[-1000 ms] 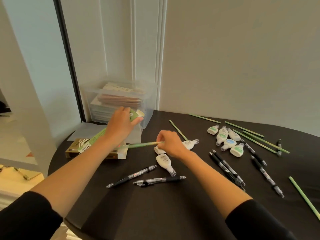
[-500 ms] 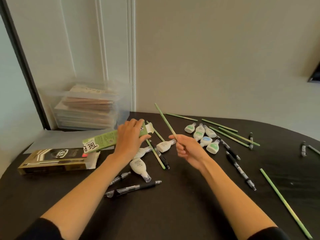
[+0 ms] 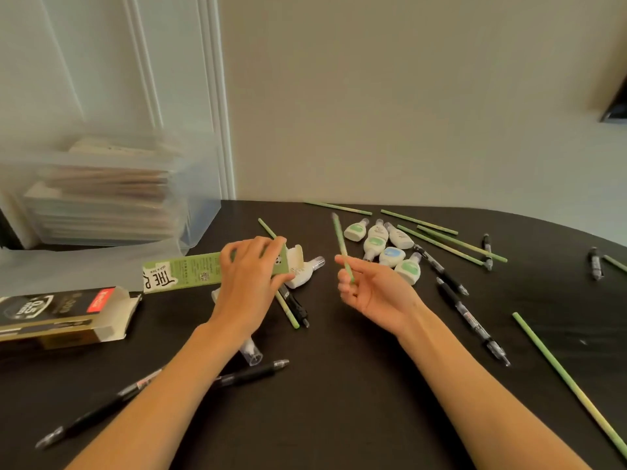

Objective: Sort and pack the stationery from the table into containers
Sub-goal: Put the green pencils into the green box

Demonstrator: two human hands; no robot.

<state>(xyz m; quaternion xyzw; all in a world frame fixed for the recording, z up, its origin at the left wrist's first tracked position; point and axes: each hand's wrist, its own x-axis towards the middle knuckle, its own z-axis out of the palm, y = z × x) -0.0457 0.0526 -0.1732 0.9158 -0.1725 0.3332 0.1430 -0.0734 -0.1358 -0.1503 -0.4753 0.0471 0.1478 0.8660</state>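
Note:
My left hand (image 3: 249,276) grips a long green pencil box (image 3: 185,271) by its open right end, held just above the black table (image 3: 339,401). My right hand (image 3: 366,290), palm up, pinches a green pencil (image 3: 341,242) that points up and away. More green pencils (image 3: 441,242) lie at the back right, and another (image 3: 288,310) lies under the left hand. A cluster of white correction tapes (image 3: 383,245) sits behind the right hand. Black pens (image 3: 471,320) lie scattered on the table.
A black and gold pen box (image 3: 61,317) lies open at the left. A clear plastic bin (image 3: 112,191) of papers stands at the back left against the wall. One long green pencil (image 3: 570,385) lies near the right edge. Two pens (image 3: 251,373) lie near my left forearm.
My right hand has swung the green pencil from nearly level to pointing up and turned palm up. The left hand has lifted the green box off the black box, toward the middle.

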